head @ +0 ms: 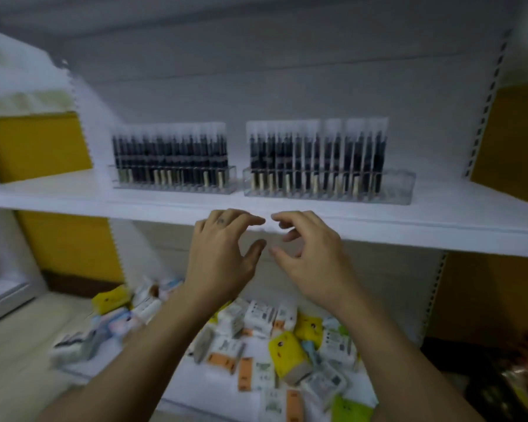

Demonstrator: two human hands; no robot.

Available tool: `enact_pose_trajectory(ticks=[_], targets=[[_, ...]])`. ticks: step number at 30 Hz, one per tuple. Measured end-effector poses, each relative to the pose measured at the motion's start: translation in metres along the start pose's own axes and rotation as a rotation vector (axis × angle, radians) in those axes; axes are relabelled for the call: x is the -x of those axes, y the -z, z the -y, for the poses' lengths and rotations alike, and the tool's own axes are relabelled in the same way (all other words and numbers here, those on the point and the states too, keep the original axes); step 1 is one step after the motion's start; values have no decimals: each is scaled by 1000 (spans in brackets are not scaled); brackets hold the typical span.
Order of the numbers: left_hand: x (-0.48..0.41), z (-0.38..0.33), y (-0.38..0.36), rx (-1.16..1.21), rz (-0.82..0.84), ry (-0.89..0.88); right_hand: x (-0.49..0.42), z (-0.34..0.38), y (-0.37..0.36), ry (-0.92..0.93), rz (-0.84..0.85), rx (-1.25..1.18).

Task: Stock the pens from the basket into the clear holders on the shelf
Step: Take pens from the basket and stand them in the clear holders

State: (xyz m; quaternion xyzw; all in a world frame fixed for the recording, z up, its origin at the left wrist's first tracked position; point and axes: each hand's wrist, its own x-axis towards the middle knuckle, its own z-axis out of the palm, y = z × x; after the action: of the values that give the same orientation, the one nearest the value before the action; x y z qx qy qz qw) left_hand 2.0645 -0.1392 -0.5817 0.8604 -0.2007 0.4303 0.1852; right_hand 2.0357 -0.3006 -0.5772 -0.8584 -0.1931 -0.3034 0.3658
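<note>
Two clear holders stand side by side on the white shelf (73, 199). The left holder (174, 184) and the right holder (403, 187) are both packed with upright dark pens (317, 153) with pale caps. My left hand (223, 257) and my right hand (311, 257) hover close together just below the shelf's front edge, in front of the gap between the holders. Both hands have curled, spread fingers and hold nothing. No basket shows clearly; a dark object at the bottom right is too blurred to identify.
On the lower shelf lies a loose heap of small packets (265, 339) in white, yellow and orange. Yellow panels (40, 144) flank the shelving on both sides. The right end of the right holder looks free of pens.
</note>
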Motion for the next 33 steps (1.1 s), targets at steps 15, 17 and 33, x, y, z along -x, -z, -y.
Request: enact_pose_trajectory(ticks=[15,17,33], targets=[[193,87,-59,-63,710,343,128,-66,-183,-388,536,76],[211,97,-74,-57,781,363,143,-79,-200,-455,602,112],[365,128,-162,222,1383,821,248,-161,-285,-796,1159,212]])
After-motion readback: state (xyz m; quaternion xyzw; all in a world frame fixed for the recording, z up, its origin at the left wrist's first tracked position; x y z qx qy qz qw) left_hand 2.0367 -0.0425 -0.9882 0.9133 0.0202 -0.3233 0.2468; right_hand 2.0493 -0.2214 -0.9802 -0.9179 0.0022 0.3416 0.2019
